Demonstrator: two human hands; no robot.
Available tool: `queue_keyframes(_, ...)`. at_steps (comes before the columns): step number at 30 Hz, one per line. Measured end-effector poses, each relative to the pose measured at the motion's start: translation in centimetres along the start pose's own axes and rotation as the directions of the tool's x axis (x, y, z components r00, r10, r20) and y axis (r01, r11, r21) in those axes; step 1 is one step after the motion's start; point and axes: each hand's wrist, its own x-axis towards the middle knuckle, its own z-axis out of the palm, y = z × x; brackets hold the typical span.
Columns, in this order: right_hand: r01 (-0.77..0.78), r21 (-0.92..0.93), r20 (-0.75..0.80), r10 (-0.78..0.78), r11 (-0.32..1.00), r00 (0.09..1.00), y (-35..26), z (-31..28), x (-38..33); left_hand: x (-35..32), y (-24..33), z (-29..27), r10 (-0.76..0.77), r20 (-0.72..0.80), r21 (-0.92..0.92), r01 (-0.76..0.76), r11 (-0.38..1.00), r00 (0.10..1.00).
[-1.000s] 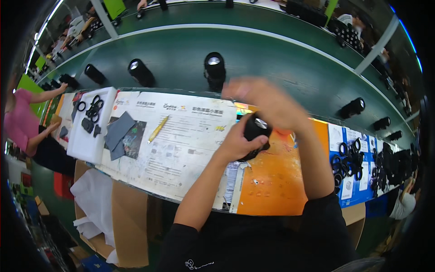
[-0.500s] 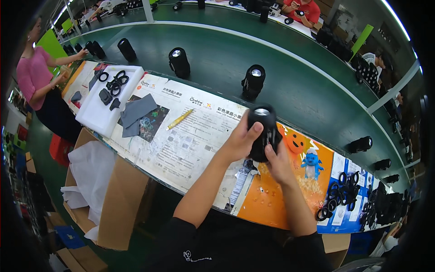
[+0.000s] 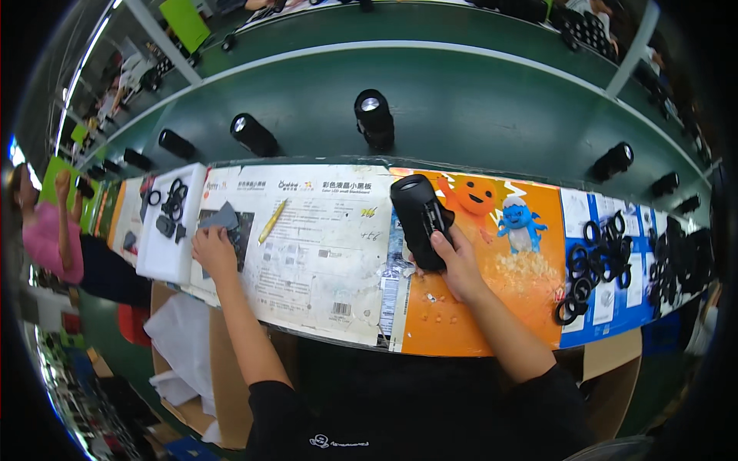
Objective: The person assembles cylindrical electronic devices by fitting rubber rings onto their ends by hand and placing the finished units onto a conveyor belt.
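Observation:
My right hand (image 3: 457,265) is wrapped round the lower part of a black cylindrical portable speaker (image 3: 417,217), which is tilted above the orange printed sheet. The speaker's round end points away from me. To the left, my left hand (image 3: 214,250) is on a grey cloth (image 3: 222,218) with its fingers curled at the cloth's near edge; the fingertips are partly hidden. Beside that cloth stands a white foam tray (image 3: 197,192) with black rings and small black parts in it. A yellow pen-like tool (image 3: 272,221) lies on the white printed board between my hands.
More black speakers stand on the green conveyor (image 3: 307,92) beyond the bench, one straight ahead (image 3: 374,121). Black rings (image 3: 592,265) pile up on the blue sheet at right. An open cardboard box (image 3: 231,384) sits below the bench. A person in pink (image 3: 55,238) stands at far left.
My left hand has left the speaker and moved left to the grey cloth. My right hand keeps the speaker, now tilted. The view has turned left; the person in pink has raised a hand.

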Motion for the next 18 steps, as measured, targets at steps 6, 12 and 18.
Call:
queue_keyframes(6,-0.012,-0.029,0.014,0.013,0.999,1.0,-0.6,-0.4,-0.4,-1.3,13.5,-7.0,-0.125,-0.027,-0.933,0.02,0.359,0.992)
queue_keyframes(12,0.011,-0.043,0.084,-0.007,0.999,0.996,-1.0,-0.2,-0.9,-7.2,29.2,-14.0,0.469,-0.076,-0.995,-0.034,-0.099,0.88)
queue_keyframes(18,0.028,-0.022,0.158,-0.025,0.999,0.987,-1.3,0.0,-0.7,-7.6,29.7,-14.1,0.521,0.06,-0.982,0.143,-0.121,0.851)
